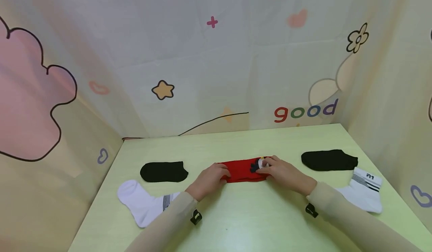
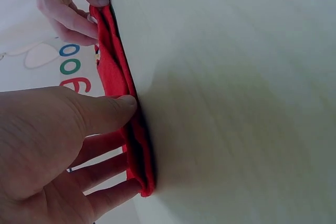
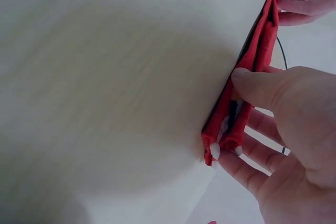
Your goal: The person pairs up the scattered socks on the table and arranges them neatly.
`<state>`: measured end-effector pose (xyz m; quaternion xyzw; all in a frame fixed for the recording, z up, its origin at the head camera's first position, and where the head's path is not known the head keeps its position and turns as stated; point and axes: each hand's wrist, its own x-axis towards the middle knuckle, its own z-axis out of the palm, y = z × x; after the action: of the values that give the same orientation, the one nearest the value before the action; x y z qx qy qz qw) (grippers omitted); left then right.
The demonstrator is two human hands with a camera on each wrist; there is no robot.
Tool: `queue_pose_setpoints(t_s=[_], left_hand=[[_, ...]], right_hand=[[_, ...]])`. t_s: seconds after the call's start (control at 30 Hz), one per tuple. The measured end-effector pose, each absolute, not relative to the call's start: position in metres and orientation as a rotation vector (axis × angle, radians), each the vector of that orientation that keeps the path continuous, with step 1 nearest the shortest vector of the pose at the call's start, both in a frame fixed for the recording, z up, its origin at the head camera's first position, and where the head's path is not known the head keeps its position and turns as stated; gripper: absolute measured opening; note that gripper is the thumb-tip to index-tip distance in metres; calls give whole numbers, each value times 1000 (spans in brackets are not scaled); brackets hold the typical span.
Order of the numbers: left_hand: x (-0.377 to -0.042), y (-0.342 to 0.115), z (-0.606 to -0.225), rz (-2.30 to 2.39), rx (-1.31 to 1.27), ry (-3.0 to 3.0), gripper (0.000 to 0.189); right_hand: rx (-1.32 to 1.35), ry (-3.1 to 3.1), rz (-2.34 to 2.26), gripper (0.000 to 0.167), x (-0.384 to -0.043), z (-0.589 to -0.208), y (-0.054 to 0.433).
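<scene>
A red sock (image 1: 240, 170) with a dark and white cartoon patch lies flat across the middle of the table. My left hand (image 1: 208, 180) holds its left end, thumb on the near edge and fingers spread over the far side. At the patterned right end, my right hand (image 1: 287, 174) grips it the same way, covering part of the patch. Both wrist views show the red fabric (image 2: 116, 72) in stacked layers along the near edge. White and dark bits (image 3: 224, 127) show between the layers by the right hand's fingers.
A black ankle sock (image 1: 163, 171) and a white striped sock (image 1: 135, 203) lie at the left, the white one partly behind my sleeve. Another black sock (image 1: 327, 160) and white sock (image 1: 366, 192) lie at the right. A printed curtain (image 1: 202, 57) hangs behind the table (image 1: 249, 222).
</scene>
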<state>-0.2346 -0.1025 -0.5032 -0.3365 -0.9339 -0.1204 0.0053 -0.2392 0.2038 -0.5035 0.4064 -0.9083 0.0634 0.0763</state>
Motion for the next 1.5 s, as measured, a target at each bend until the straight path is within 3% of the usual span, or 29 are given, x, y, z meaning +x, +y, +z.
queue_pose_setpoints(t_s=[1.1, 1.5], left_hand=[[-286, -90, -504, -241, -804, -2962, 22], [-290, -84, -497, -252, -715, -3032, 7]], right_hand=[[1117, -2797, 115, 28, -285, -494, 185], [1079, -2863, 147, 23, -304, -497, 180]])
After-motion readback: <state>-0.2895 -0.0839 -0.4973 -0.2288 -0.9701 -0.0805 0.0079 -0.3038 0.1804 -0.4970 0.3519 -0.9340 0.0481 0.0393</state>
